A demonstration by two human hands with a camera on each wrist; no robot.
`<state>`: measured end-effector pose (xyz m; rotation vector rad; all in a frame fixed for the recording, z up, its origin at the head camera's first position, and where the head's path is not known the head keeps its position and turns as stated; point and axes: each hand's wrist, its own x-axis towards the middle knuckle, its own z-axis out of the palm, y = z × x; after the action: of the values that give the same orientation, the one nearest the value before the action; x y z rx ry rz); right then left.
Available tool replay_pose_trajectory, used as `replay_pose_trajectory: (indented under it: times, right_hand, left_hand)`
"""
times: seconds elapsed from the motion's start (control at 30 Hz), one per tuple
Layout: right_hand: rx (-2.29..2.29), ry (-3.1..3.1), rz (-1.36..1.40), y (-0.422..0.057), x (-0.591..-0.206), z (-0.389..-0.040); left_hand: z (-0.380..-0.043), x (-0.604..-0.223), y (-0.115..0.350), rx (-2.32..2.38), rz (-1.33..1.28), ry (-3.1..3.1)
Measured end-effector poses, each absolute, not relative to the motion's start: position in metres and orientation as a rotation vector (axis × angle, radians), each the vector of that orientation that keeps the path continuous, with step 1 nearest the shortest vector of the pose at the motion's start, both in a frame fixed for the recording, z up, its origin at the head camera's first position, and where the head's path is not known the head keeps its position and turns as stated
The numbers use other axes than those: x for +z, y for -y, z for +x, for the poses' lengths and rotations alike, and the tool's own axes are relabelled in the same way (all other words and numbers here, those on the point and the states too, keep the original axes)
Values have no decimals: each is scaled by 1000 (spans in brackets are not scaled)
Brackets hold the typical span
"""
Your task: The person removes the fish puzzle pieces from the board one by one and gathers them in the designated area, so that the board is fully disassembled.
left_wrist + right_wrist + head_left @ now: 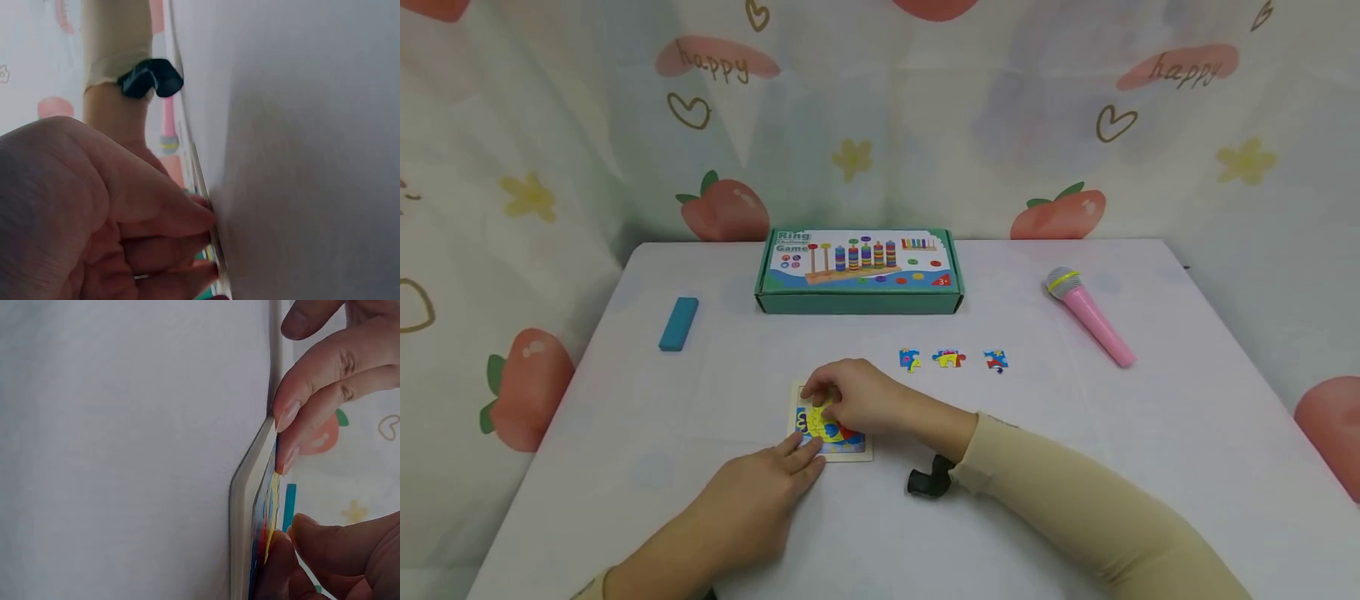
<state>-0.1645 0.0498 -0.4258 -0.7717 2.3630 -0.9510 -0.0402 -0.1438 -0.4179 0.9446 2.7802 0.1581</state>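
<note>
A small framed picture puzzle (847,457) with a yellow and blue picture lies on the white table, its upper part hidden by my right hand. My left hand (760,492) rests fingertips on its lower left corner, the fingers fairly straight; in the right wrist view these fingertips (289,419) touch the corner. Over the picture is my right hand (867,402), thumb and fingers bent down to its surface; I cannot tell whether a piece is between them. Three loose jigsaw pieces (949,358) lie in a row to the upper right.
Behind the puzzle stands a green Ring Challenge Game box (857,302). A blue block (678,324) lies at the left, a pink toy microphone (1097,325) at the right. A black curved fitting (929,481) sits at my right wrist. Printed cloth (880,108) hangs behind the table.
</note>
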Motion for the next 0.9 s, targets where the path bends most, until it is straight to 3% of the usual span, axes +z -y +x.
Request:
replay_pose_trajectory:
  times: [0.9]
  right_hand:
    - [-984, -2365, -652, -42, -420, -159]
  left_hand:
    - [-36, -420, 140, 64, 983, -2795]
